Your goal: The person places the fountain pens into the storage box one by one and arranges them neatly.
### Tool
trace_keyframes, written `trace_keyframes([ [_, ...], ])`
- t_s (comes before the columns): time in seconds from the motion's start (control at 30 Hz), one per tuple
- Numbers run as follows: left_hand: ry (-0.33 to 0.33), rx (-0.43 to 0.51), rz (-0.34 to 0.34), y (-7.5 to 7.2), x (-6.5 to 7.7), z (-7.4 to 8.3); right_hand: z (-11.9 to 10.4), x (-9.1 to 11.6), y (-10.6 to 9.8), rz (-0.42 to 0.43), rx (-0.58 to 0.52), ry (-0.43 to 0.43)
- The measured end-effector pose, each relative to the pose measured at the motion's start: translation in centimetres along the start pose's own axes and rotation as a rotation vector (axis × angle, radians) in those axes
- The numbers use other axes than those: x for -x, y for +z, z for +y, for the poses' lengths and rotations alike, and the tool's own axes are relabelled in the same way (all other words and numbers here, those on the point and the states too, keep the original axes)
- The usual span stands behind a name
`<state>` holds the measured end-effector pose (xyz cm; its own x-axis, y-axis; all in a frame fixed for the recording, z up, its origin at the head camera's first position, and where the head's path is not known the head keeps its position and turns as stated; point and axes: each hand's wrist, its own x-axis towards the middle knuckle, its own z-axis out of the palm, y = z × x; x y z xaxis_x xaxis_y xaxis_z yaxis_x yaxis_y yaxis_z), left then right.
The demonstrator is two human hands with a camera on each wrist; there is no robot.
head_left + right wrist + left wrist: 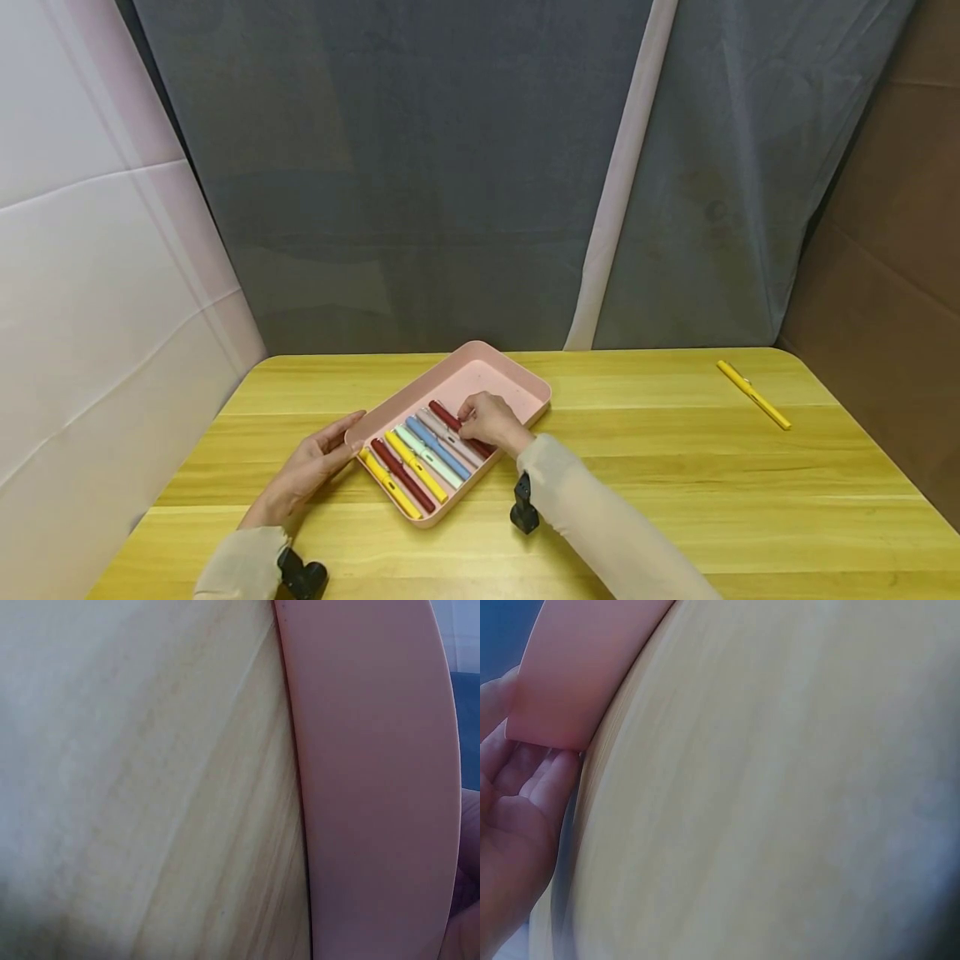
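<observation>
A pink tray (465, 354) lies slanted on the wooden table, with a row of pens side by side in it. My right hand (491, 419) reaches over its near right wall and pinches a dark red pen (444, 412) at the row's far right end. Beside that pen lie a pale mauve pen (453, 435), a blue one (438, 447) and a mint green one (427, 456). Further left are yellow and dark red pens. Straight fingers of my left hand (315, 462) touch the tray's left corner; the left wrist view shows them against its outer wall (592, 667).
A lone yellow pen (753, 394) lies at the far right of the wooden table (675, 483). Grey curtain (450, 183) hangs behind the table, a white panel (112, 250) stands left and a brown one (892, 292) right.
</observation>
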<state>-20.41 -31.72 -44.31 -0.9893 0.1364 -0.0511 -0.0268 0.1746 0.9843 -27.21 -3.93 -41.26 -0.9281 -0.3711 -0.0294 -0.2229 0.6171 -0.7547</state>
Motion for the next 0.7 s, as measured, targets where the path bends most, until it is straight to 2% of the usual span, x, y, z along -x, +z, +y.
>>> trace_keyframes([
  [0.7,0.006,-0.009,-0.005,0.15,-0.02,-0.03,0.28,0.14,-0.15,0.010,-0.028,0.007],
])
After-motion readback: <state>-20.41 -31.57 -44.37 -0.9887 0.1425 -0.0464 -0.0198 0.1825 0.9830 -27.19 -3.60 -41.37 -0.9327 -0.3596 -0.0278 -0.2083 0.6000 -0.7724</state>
